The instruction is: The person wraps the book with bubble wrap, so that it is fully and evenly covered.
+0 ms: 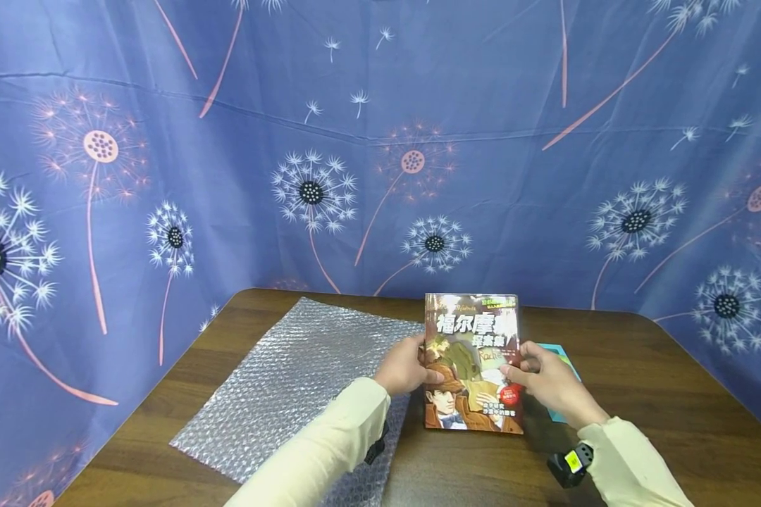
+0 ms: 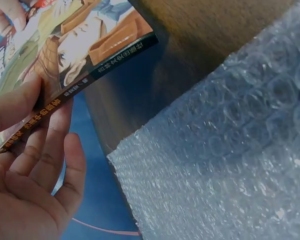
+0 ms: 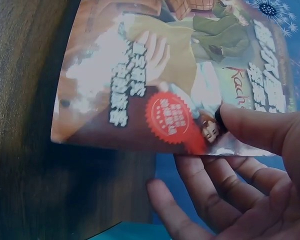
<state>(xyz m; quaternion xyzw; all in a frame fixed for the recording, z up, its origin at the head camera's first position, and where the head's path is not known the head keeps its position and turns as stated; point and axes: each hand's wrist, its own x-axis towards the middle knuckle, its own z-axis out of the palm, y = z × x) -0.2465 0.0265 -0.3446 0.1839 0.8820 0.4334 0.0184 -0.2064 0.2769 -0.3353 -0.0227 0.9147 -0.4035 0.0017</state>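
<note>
A glossy paperback book (image 1: 463, 394) with an illustrated cover and Chinese lettering is held up off the table between both hands. My left hand (image 1: 404, 367) grips its left edge, thumb on the front cover and fingers behind; the dark spine (image 2: 92, 77) shows in the left wrist view. My right hand (image 1: 553, 380) pinches the opposite edge, thumb (image 3: 255, 127) on the cover near a red round badge (image 3: 167, 117). The ends of the fingers behind the book are hidden. Left of the book, a sheet of bubble wrap (image 1: 292, 380) lies flat on the table.
A turquoise item (image 1: 564, 355), mostly covered from sight, lies on the wooden table (image 1: 666, 394) behind my right hand. Blue dandelion-print cloth (image 1: 520, 211) hangs behind and beside the table. Each wrist carries a black strapped device (image 1: 571, 465).
</note>
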